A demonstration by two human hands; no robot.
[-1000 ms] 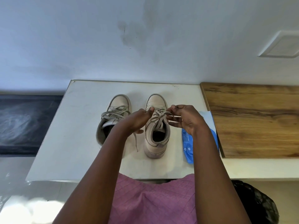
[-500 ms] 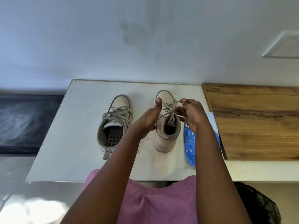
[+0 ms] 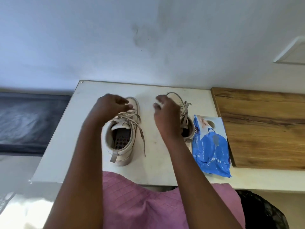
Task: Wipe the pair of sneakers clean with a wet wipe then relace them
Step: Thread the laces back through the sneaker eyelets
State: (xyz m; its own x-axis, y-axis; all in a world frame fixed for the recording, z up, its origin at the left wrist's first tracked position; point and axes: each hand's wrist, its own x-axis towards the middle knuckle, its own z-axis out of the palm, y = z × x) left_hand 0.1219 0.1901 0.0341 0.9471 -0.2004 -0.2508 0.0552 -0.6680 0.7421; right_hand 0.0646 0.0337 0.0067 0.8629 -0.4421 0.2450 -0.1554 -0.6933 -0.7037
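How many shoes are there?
2. One beige lace-up sneaker lies under the left hand; the second sneaker, partly hidden behind the right hand, stands beside the blue wipes packet.

A white table (image 3: 66,138) stands against a pale wall. Two beige high-top sneakers stand upright on it, side by side with a gap between them, toes toward the wall. The left sneaker (image 3: 125,146) has loose laces trailing onto the tabletop. A blue pack of wet wipes (image 3: 211,146) lies flat just beside the right sneaker (image 3: 185,116). A wooden board (image 3: 264,126) lies at the right.
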